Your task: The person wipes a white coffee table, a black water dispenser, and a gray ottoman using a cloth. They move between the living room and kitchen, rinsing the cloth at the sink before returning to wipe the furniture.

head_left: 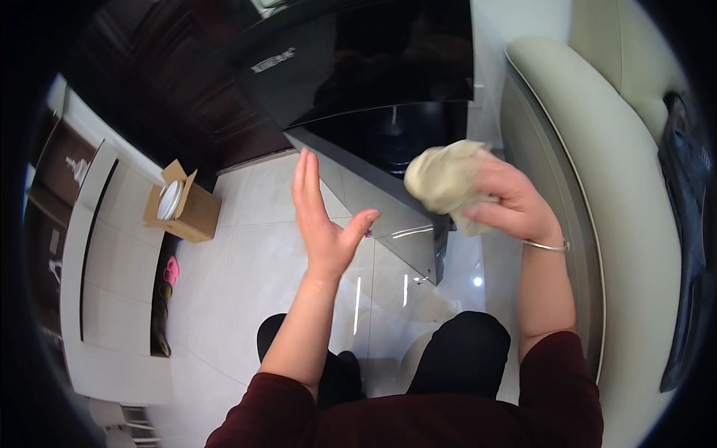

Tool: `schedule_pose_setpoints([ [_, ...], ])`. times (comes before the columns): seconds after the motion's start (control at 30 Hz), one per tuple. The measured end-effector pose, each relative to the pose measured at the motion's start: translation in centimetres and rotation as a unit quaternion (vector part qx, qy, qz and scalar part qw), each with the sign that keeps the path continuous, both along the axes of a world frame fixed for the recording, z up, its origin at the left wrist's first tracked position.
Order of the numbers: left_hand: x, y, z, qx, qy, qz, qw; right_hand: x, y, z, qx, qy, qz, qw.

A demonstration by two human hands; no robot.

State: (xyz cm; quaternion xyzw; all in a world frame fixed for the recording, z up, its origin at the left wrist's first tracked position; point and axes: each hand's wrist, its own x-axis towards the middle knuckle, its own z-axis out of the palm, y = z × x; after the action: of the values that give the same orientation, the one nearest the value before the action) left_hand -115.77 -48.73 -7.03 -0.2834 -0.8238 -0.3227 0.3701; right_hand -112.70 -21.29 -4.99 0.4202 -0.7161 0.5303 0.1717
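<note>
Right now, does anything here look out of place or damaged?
Two mild oddities, nothing visibly spilled. The cardboard box on the floor stands open, a round white thing poking out. And dark specks mark the lower corner of the shiny grey panel below the cloth; I can't tell whether they are chips, dirt or reflections.

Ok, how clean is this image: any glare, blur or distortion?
Head view: light glares off the tiled floor in streaks and a bright spot; head view: the pale cloth and right hand look slightly blurred; head view: fisheye bends the sofa edge, and the corners are black.
</note>
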Motion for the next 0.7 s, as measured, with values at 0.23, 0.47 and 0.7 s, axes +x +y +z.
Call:
schedule_pose_setpoints([
  [0.23, 6.8, -0.3, -5.3, 0.132, -0.145, -0.052, 0.979, -3.7, -7.0, 4.5, 0.200, 0.016, 0.178, 0.963],
  [0.47, 8.4, -3.6, -5.6, 0.119, -0.178, -0.081, 0.973, -12.4, -16.7, 3.2, 0.244, 0.131, -0.034, 0.960],
  [0.7, 8.7, -6.2, -5.9, 0.133, -0.185, -0.094, 0.969, -14.7, -18.2, 1.7, 0.219, 0.125, -0.092, 0.963],
])
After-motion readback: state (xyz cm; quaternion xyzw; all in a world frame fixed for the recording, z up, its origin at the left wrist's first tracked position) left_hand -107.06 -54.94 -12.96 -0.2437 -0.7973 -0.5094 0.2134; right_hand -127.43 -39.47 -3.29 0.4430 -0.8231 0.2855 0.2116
